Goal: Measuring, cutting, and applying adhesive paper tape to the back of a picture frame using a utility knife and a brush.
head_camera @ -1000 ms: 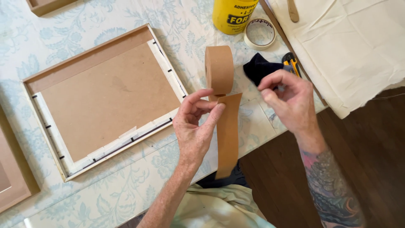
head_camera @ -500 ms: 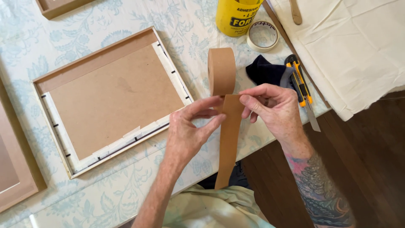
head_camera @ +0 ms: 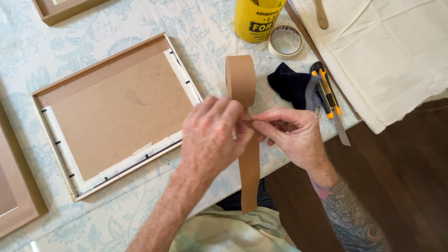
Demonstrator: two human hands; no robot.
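Both my hands are showing bare, with no gloves, rings or watch. My left hand [head_camera: 212, 135] is leading into a forearm that is going uncovered, with hair on it. My right hand [head_camera: 294, 137] is leading into a forearm that is wearing a dense tattoo [head_camera: 352, 219] in blue-grey and reddish tones. I am wearing a pale greenish-cream shirt [head_camera: 233, 233].

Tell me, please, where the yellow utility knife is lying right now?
In the head view, the yellow utility knife lies on the table's right edge, beside the dark cloth, just beyond the right hand.
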